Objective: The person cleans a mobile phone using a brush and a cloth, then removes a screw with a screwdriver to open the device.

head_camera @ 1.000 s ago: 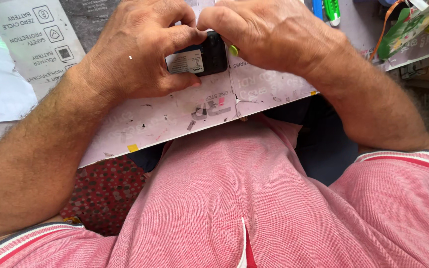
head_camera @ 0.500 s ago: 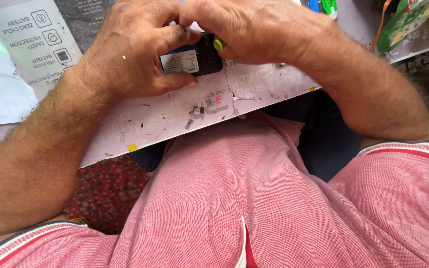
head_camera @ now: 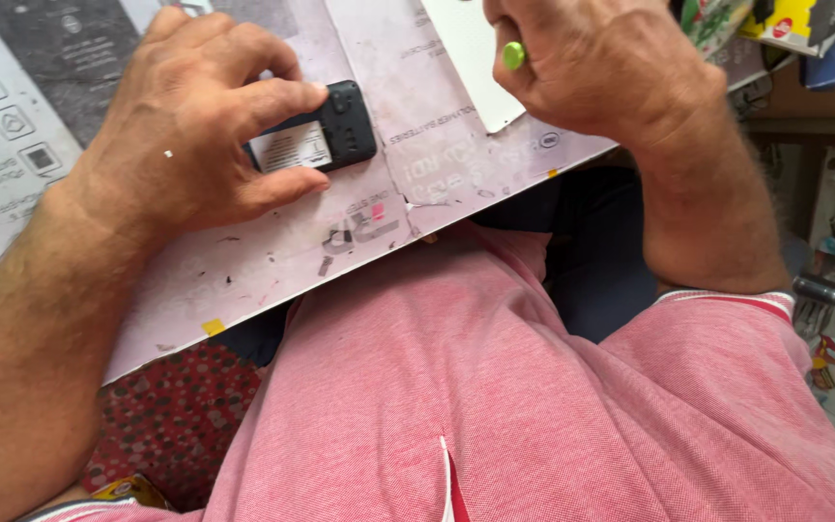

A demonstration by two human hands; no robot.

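My left hand (head_camera: 186,135) is curled over a small black phone (head_camera: 326,130) that lies back-up on the surface (head_camera: 273,261), its rear cover off and a pale label showing in the open bay. My fingers reach across the phone's far edge and my thumb presses along its near edge, so the hand is partly closed and pinches the phone flat against the surface. The phone sits toward the middle of the surface, back from the near edge that runs above my lap.

My right hand (head_camera: 611,68) is up near the far right part of the surface, closed in a loose fist around a tool with a lime-green end (head_camera: 513,55); only that rounded green tip pokes out between my fingers, and I cannot tell what kind of tool it is. This hand is well apart from the phone. Just beside it a white sheet (head_camera: 475,68) lies on the surface, partly under my knuckles. The surface itself is a worn printed board, pale pink-grey and scuffed with dark marks.
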